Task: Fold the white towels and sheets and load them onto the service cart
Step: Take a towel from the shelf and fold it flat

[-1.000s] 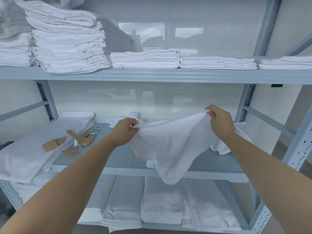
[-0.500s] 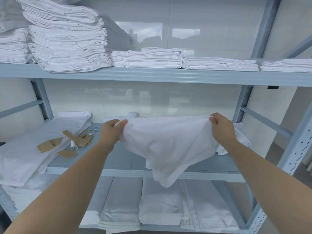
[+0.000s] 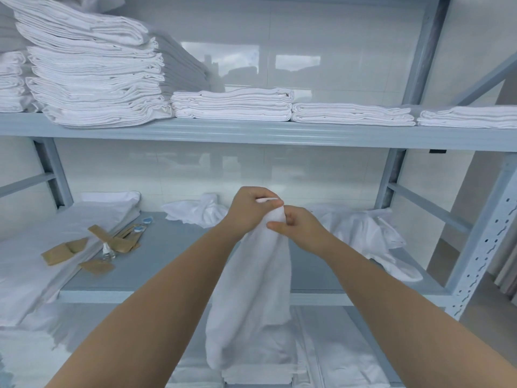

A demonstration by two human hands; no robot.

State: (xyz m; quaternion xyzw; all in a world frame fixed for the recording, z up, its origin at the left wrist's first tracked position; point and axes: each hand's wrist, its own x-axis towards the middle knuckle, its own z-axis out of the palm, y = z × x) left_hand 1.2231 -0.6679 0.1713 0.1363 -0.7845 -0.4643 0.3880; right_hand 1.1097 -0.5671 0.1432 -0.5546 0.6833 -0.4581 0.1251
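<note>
Hands met: left hand [image 3: 251, 208] and right hand [image 3: 296, 228] pinched towel [image 3: 251, 298] corners together; edges needed aligning before next fold, judged.

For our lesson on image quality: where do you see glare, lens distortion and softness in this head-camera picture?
Head view: window glare reflects off the glossy wall tiles; the wide-angle lens bows the upper shelf edge and slants the right upright; the hanging white towel looks soft, as do the left hand and right hand gripping it.
</note>
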